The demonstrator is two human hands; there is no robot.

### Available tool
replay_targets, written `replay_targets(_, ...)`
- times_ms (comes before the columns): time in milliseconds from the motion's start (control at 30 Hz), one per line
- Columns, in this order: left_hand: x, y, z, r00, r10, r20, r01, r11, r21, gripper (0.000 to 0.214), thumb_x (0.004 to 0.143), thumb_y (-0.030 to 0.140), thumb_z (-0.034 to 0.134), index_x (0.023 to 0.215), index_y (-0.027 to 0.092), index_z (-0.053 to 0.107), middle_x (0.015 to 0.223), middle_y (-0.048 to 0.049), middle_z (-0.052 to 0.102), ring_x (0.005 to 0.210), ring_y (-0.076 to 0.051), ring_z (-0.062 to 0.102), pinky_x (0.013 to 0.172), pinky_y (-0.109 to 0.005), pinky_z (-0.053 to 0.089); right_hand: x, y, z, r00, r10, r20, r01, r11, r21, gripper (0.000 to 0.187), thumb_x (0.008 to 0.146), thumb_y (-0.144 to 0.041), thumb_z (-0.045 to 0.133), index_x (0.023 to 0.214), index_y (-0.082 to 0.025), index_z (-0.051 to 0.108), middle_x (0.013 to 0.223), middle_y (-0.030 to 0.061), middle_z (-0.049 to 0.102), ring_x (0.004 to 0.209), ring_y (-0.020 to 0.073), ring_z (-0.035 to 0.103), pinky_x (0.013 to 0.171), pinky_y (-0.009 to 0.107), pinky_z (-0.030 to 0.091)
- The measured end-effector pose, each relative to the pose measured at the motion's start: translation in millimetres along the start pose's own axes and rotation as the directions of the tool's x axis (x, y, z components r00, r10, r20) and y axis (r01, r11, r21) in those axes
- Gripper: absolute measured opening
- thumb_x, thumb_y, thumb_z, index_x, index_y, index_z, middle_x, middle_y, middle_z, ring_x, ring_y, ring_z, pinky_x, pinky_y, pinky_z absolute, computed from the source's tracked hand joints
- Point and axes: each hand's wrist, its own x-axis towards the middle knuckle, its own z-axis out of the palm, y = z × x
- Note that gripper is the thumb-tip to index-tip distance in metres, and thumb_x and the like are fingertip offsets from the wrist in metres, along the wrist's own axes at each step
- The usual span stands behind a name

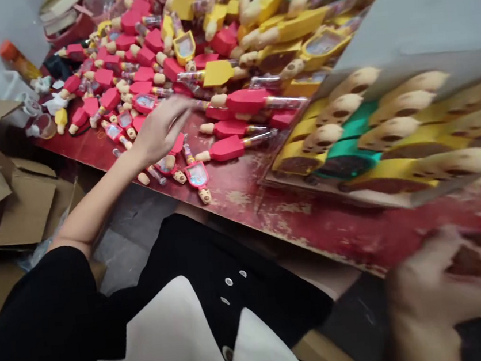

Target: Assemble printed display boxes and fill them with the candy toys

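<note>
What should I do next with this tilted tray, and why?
Probably lower the tray flat onto the red table first. It looks raised at an angle, loaded with yellow and green lolly-shaped pieces, and your blurred right hand is near its edge. Your left hand is over the loose red lolly-shaped pieces.

Soft, even indoor light falls with no clear source and little glare, and shadows stay faint. Motion blur smears the right hand (pixel 435 291) and the tray (pixel 410 65), while the left hand (pixel 163 130) blurs only slightly, its fingertips softest.
</note>
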Motion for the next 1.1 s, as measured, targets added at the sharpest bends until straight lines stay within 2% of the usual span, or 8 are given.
replay_targets(167,-113,-29,61.8,0.921,-0.383,0.076,0.373,0.92,0.123,0.1,0.089,0.084,0.04,0.162,0.015,0.03,0.17,-0.0241,0.016,0.16,-0.044,0.01,0.124,-0.073,0.011,-53,-85,50,0.884,-0.245,0.398,0.167,0.961,0.219,0.035,0.091,-0.037,0.065,0.123,-0.025,0.067,0.1,0.0105,0.07,0.081,0.0253,0.068,0.074,0.044,0.059)
replay_targets(300,-91,-39,103.3,0.921,-0.384,0.067,0.375,0.92,0.114,0.09,0.092,0.079,0.038,0.162,0.024,0.031,0.173,-0.0153,0.014,0.161,-0.044,0.002,0.123,-0.075,-0.002,-61,-159,143,0.699,-0.185,0.691,0.155,0.982,0.106,0.086,0.087,-0.047,0.071,0.153,-0.003,0.038,0.135,0.029,0.055,0.122,0.0384,0.055,0.103,0.055,0.05)
replay_targets(400,-47,-56,105.6,0.951,-0.299,0.081,0.296,0.954,0.049,0.085,0.092,0.078,0.044,0.161,0.029,0.034,0.172,-0.012,0.021,0.161,-0.04,0.008,0.122,-0.075,-0.008,-44,-158,176,0.631,0.033,0.775,0.101,0.987,-0.124,0.069,0.095,-0.023,0.05,0.155,0.006,0.031,0.131,0.0332,0.053,0.119,0.0382,0.053,0.104,0.056,0.046)
replay_targets(567,-33,-33,87.9,0.972,-0.235,-0.022,0.235,0.972,-0.001,0.078,0.095,0.073,0.044,0.155,0.023,0.046,0.167,-0.016,0.033,0.159,-0.04,0.019,0.124,-0.073,-0.005,-32,-109,106,0.775,-0.076,0.628,0.126,0.991,-0.035,0.043,0.097,-0.023,0.04,0.129,-0.007,0.063,0.113,0.0219,0.06,0.107,0.0309,0.058,0.099,0.051,0.051)
replay_targets(700,-41,48,94.3,0.978,0.207,0.036,-0.201,0.971,-0.126,0.091,0.091,0.075,0.05,0.157,0.014,0.04,0.158,-0.0202,0.046,0.153,-0.035,0.034,0.13,-0.056,0.02,-32,-102,17,0.876,-0.186,0.446,0.184,0.982,0.05,0.032,0.098,-0.026,0.048,0.12,-0.02,0.069,0.111,0.0144,0.062,0.108,0.0271,0.061,0.096,0.047,0.053)
replay_targets(900,-25,163,137.8,0.9,0.384,0.207,-0.329,0.908,-0.258,0.064,0.106,0.051,0.037,0.158,0.015,0.036,0.117,-0.0133,0.071,0.104,-0.023,0.072,0.095,-0.036,0.058,-21,-111,-40,0.95,0.224,0.216,-0.278,0.924,0.264,0.046,0.086,-0.04,0.074,0.126,-0.024,0.058,0.116,0.0106,0.068,0.105,0.024,0.07,0.089,0.042,0.059)
replay_targets(967,-11,186,147.2,0.902,0.409,0.14,-0.363,0.892,-0.27,0.071,0.102,0.059,0.042,0.157,0.016,0.037,0.126,-0.0155,0.068,0.113,-0.026,0.07,0.101,-0.039,0.057,-4,-96,-52,0.956,0.28,0.084,-0.292,0.926,0.238,0.043,0.08,-0.043,0.079,0.114,-0.023,0.062,0.106,0.009,0.07,0.094,0.0239,0.072,0.085,0.043,0.06)
replay_targets(1100,30,213,163.7,0.862,0.506,-0.003,-0.48,0.815,-0.324,0.064,0.106,0.047,0.035,0.16,0.012,0.028,0.163,-0.0189,0.039,0.158,-0.024,0.031,0.13,-0.04,0.035,47,-68,-83,0.987,-0.004,-0.158,0.026,0.99,0.137,0.045,0.069,-0.034,0.087,0.108,-0.026,0.066,0.104,0.009,0.07,0.092,0.0287,0.074,0.078,0.044,0.06)
